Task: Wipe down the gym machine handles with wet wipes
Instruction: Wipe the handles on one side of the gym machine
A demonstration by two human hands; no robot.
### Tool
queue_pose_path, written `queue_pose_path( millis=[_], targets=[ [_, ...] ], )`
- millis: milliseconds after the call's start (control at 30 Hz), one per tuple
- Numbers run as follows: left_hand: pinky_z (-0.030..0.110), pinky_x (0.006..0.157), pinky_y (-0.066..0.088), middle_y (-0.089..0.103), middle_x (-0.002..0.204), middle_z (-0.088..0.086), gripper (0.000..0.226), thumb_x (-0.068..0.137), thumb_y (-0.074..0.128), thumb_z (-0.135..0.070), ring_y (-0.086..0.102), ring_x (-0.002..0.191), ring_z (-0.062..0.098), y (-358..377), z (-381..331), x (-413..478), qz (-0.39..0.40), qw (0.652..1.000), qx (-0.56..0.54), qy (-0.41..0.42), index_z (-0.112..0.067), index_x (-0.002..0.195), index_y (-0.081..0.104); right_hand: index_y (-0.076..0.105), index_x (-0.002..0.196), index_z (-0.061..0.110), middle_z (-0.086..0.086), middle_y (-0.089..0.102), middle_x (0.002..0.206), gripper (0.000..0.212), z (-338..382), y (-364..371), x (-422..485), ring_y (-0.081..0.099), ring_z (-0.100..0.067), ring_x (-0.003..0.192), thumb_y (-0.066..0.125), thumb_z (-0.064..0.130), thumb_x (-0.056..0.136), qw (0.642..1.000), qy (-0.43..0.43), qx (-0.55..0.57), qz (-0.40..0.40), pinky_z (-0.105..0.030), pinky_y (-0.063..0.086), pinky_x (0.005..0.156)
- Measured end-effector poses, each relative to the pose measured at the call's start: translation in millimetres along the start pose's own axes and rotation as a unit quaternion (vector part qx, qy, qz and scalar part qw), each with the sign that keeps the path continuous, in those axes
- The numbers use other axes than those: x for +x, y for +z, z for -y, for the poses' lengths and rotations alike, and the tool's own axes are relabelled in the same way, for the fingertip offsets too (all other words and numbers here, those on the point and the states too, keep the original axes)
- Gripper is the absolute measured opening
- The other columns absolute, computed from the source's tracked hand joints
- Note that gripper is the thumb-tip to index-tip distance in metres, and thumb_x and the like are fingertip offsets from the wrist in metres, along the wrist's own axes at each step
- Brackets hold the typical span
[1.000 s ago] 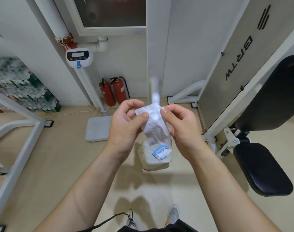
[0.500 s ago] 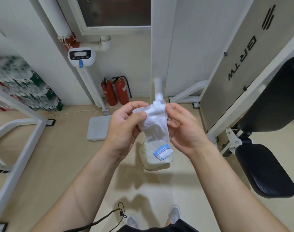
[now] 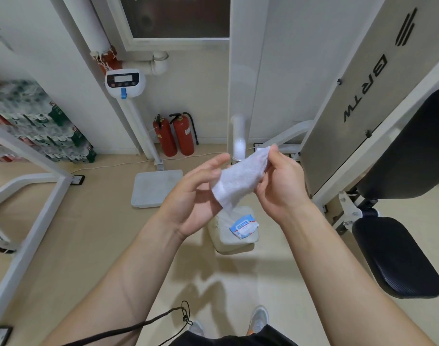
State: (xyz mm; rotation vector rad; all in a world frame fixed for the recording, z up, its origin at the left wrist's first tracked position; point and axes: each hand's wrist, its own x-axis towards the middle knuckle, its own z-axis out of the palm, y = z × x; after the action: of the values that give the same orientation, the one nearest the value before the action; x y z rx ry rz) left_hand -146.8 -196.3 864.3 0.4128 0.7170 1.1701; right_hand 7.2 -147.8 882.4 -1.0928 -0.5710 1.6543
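A folded white wet wipe hangs slanted in front of me at chest height. My right hand pinches its upper right corner between thumb and fingers. My left hand is palm up with fingers straight, the wipe's lower end lying against its fingers. Below the hands, a wet-wipe pack with a blue and white label lies on a pale pad on the floor. A white machine handle tube rises just behind the wipe.
A gym machine with a grey weight cover and black seat pads stands at the right. A white frame crosses the left. A standing scale, two red fire extinguishers and stacked bottles line the back wall.
The left hand has let go of the wipe's top and opened flat under it. The right hand has pulled the wipe up and to the right, tilting it.
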Motion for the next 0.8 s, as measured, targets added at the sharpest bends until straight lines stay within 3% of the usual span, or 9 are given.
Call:
queue_pose_path(
  millis=[100, 233, 367, 400, 500, 567, 633, 700, 800],
  targets=[
    [0.021, 0.057, 0.040, 0.059, 0.114, 0.011, 0.069, 0.061, 0.088, -0.016, 0.050, 0.078, 0.015, -9, 1, -2, 0.039, 0.995, 0.058, -0.072, -0.008, 0.126, 0.067, 0.059, 0.077, 0.004, -0.005, 0.063, 0.063, 0.038, 5, 0, 1, 0.066, -0.018, 0.062, 0.044, 0.019, 0.109, 1.000, -0.005, -0.006, -0.008, -0.030, 0.057, 0.062],
    [0.020, 0.053, 0.027, 0.053, 0.080, 0.002, 0.064, 0.061, 0.094, -0.025, 0.037, 0.060, 0.008, -24, 3, -7, 0.103, 0.976, 0.148, -0.121, -0.004, 0.115, 0.065, 0.058, 0.076, 0.006, -0.003, 0.061, 0.062, 0.038, 9, -3, 0, 0.063, -0.017, 0.061, 0.046, 0.022, 0.108, 0.999, -0.015, -0.042, -0.016, -0.029, 0.054, 0.063],
    [0.021, 0.050, 0.017, 0.040, 0.063, -0.006, 0.014, 0.068, 0.081, -0.022, 0.028, 0.051, 0.005, -30, -5, -9, 0.076, 0.951, 0.268, -0.131, -0.019, 0.074, 0.069, 0.053, 0.077, 0.004, -0.007, 0.056, 0.067, 0.037, 3, -8, 4, 0.058, -0.020, 0.067, 0.046, 0.026, 0.106, 0.990, -0.072, -0.110, -0.052, -0.030, 0.048, 0.067],
    [0.021, 0.049, 0.016, 0.041, 0.060, -0.007, 0.013, 0.069, 0.080, -0.024, 0.029, 0.051, 0.006, -32, -8, -7, 0.042, 0.947, 0.297, -0.118, -0.020, 0.066, 0.068, 0.051, 0.077, 0.004, -0.009, 0.050, 0.071, 0.036, 0, -10, 6, 0.051, -0.022, 0.071, 0.046, 0.027, 0.104, 0.987, -0.091, -0.119, -0.063, -0.033, 0.043, 0.070],
    [0.015, 0.045, 0.031, 0.051, 0.062, -0.005, 0.022, 0.078, 0.074, -0.018, 0.041, 0.054, 0.007, -31, -10, -3, -0.074, 0.961, 0.266, -0.008, -0.021, 0.062, 0.060, 0.041, 0.066, 0.014, 0.004, 0.043, 0.063, 0.040, -13, -14, 11, 0.039, -0.016, 0.068, 0.045, 0.023, 0.106, 0.984, -0.093, -0.103, -0.115, -0.031, 0.034, 0.068],
    [0.016, 0.055, 0.048, 0.058, 0.065, -0.002, 0.026, 0.090, 0.068, -0.011, 0.054, 0.062, 0.011, -25, -7, 1, -0.112, 0.975, 0.175, 0.080, -0.015, 0.070, 0.053, 0.052, 0.075, 0.017, 0.007, 0.054, 0.070, 0.035, -25, -15, 11, 0.051, -0.015, 0.074, 0.043, 0.025, 0.108, 0.984, -0.073, -0.073, -0.145, -0.030, 0.044, 0.072],
    [0.028, 0.071, 0.058, 0.064, 0.072, 0.002, 0.026, 0.099, 0.060, -0.014, 0.065, 0.074, 0.015, -20, 1, 9, -0.145, 0.972, 0.134, 0.127, -0.014, 0.075, 0.051, 0.059, 0.092, 0.013, -0.001, 0.064, 0.090, 0.027, -39, -14, 12, 0.063, -0.023, 0.093, 0.042, 0.027, 0.108, 0.983, -0.054, -0.048, -0.166, -0.040, 0.052, 0.090],
    [0.036, 0.068, 0.056, 0.058, 0.072, 0.002, 0.031, 0.099, 0.062, -0.026, 0.061, 0.073, 0.015, -21, 11, 21, -0.223, 0.930, 0.222, 0.190, -0.017, 0.074, 0.047, 0.061, 0.099, 0.012, -0.006, 0.066, 0.103, 0.026, -49, -13, 17, 0.066, -0.026, 0.105, 0.043, 0.029, 0.107, 0.980, -0.042, -0.028, -0.194, -0.046, 0.051, 0.103],
    [0.028, 0.058, 0.034, 0.037, 0.065, -0.006, 0.044, 0.094, 0.068, -0.033, 0.034, 0.060, 0.010, -24, 24, 32, -0.291, 0.825, 0.398, 0.276, -0.021, 0.069, 0.034, 0.062, 0.113, 0.011, -0.008, 0.069, 0.116, 0.028, -58, -12, 26, 0.066, -0.026, 0.112, 0.043, 0.031, 0.107, 0.969, -0.035, -0.011, -0.243, -0.046, 0.050, 0.106]
  ],
)
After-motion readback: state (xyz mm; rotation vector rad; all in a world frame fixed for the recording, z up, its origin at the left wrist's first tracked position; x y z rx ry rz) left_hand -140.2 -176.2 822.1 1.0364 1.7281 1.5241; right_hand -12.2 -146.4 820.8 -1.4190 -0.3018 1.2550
